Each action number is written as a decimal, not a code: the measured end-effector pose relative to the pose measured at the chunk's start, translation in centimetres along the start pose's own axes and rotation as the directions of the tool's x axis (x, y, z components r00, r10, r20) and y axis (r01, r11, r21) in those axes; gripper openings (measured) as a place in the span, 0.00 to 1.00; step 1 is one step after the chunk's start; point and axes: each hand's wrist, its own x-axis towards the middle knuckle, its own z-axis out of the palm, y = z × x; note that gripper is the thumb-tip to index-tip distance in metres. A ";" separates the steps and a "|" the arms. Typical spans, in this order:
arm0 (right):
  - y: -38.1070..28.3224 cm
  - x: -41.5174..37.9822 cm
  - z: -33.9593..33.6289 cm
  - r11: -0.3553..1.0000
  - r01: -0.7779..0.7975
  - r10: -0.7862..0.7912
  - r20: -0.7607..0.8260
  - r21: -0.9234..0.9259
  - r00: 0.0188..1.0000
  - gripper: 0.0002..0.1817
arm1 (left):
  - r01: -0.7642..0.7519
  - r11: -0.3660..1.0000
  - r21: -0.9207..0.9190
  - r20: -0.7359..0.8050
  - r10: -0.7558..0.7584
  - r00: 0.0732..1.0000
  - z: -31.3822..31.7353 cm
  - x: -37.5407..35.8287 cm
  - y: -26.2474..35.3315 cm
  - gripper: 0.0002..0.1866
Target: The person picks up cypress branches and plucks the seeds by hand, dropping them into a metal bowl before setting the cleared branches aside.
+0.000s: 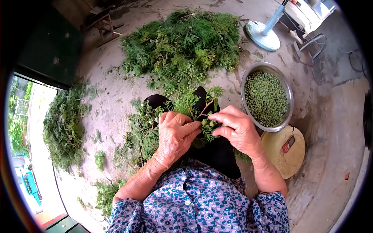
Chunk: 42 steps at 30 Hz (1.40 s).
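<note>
My left hand [176, 134] is closed on a leafy evergreen sprig [186, 105] with a reddish-brown stem, held over my lap. Small green cones [206, 123] show on it just past my left thumb and fingertips. My right hand [236, 128] is at the right side of these cones, its index finger and thumb curved towards them with a gap between the tips. Nothing shows held in that gap. More flat green foliage [142, 134] with pale cones lies to the left of my left hand, partly hidden by it.
A metal bowl [288, 112] full of green cones stands at the right, beside a round yellowish stool or lid [295, 153] bearing a dark red item. A large heap of branches [182, 46] lies ahead, another pile [66, 124] left. A blue stand's base [263, 37] is at the back right.
</note>
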 end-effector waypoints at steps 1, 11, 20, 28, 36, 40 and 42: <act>0.5 -0.1 0.5 1.000 -0.003 0.003 0.015 -0.030 1.000 0.18 | 0.003 1.000 -0.002 -0.008 -0.003 1.000 0.1 0.0 -0.1 0.10; 1.4 0.2 3.7 0.903 0.066 -0.257 -0.411 -0.423 0.875 0.13 | 0.098 0.988 -0.116 0.003 -0.098 0.995 0.2 0.6 0.5 0.09; 5.2 -0.7 -0.9 0.472 -0.044 0.553 -0.256 0.881 0.793 0.03 | 0.205 0.934 -0.294 -0.007 -0.217 0.976 0.2 0.2 -0.8 0.09; 3.0 -3.5 1.0 0.666 -0.477 0.553 0.050 0.574 0.832 0.10 | 0.230 0.937 -0.263 0.060 -0.222 0.973 0.2 0.4 -0.7 0.10; 4.0 -3.3 2.0 0.611 -0.331 0.681 -0.264 0.719 0.683 0.06 | 0.183 0.960 -0.213 -0.014 -0.190 0.982 0.5 0.3 -0.6 0.09; 5.8 -4.1 0.8 0.568 -0.263 0.652 -0.231 0.780 0.722 0.12 | 0.140 0.976 -0.167 -0.049 -0.150 0.987 0.6 0.2 -0.7 0.09; 4.7 -4.1 1.4 0.565 -0.379 0.634 -0.092 0.733 0.768 0.18 | 0.149 0.974 -0.170 -0.035 -0.157 0.987 0.7 0.2 -0.6 0.09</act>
